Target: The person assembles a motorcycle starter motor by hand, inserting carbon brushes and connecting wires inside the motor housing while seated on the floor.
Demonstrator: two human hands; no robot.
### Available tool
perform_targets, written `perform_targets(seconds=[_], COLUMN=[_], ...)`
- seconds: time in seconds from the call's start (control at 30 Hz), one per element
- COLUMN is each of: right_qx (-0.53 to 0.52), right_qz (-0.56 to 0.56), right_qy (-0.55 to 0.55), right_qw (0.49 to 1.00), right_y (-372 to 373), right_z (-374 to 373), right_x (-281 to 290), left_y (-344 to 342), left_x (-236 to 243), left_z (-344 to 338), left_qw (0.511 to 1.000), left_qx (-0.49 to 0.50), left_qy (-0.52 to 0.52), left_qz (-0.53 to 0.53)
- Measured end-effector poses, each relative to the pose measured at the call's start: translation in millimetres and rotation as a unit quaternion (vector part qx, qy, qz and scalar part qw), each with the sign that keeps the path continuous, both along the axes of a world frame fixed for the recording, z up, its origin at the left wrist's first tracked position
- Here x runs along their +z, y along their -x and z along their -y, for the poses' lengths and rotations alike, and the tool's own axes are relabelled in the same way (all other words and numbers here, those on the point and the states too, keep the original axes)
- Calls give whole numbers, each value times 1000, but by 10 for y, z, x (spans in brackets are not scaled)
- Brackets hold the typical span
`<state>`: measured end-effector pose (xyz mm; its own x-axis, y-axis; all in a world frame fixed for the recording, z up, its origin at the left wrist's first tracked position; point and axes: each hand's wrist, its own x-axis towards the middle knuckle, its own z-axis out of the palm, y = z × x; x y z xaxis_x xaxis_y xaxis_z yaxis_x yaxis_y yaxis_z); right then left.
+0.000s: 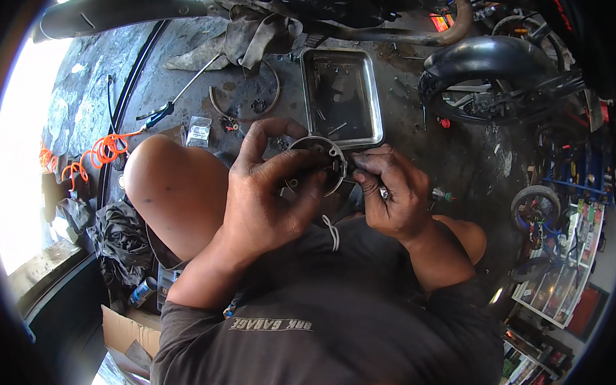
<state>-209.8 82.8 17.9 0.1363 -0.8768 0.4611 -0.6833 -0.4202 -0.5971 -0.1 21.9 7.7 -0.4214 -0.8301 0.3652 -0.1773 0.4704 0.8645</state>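
Note:
Above my lap, a round metal housing with a raised rim and a small screw lug is held up in front of me. My left hand is closed around its left side, forefinger curled over the far rim and thumb reaching into the hollow. Dark parts sit inside the hollow, mostly covered by my fingers. At the right rim, my right hand is closed in a pinch against the housing. Its fingertips hide whatever small piece lies between them. Both hands are blackened with grease.
Beyond my hands lies a metal tray with small loose parts. An air blow gun on a coiled orange hose is at left. A motorcycle wheel with a black fender stands far right. A cardboard box sits near left.

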Motion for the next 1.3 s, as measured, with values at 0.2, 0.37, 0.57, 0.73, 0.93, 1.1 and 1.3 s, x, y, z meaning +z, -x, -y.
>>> perform_targets(seconds=[0.2,0.37,0.57,0.73,0.93,1.1,1.3], right_qx=[4,14,16,17,16,16,5], right_qz=[-15,125,39,12,13,10,30], right_qy=[-21,-109,-57,-70,-106,-116,-122], right_qw=[1000,986,997,997,994,993,992], right_y=[-2,84,69,49,59,62,57], right_z=[-6,42,20,16,29,40,56], right_x=[-11,31,-13,21,6,16,9], left_y=[25,23,49,50,33,63,38], left_x=[50,7,-22,7,16,-21,90], left_z=[-24,-31,-34,-23,-12,-19,-34], left_qw=[999,997,998,999,1000,1000,998], left_qx=[-1,1,11,18,2,10,-7], left_qy=[-46,-65,-52,-24,-7,6,-15], left_qz=[6,-32,-29,-15,15,19,54])
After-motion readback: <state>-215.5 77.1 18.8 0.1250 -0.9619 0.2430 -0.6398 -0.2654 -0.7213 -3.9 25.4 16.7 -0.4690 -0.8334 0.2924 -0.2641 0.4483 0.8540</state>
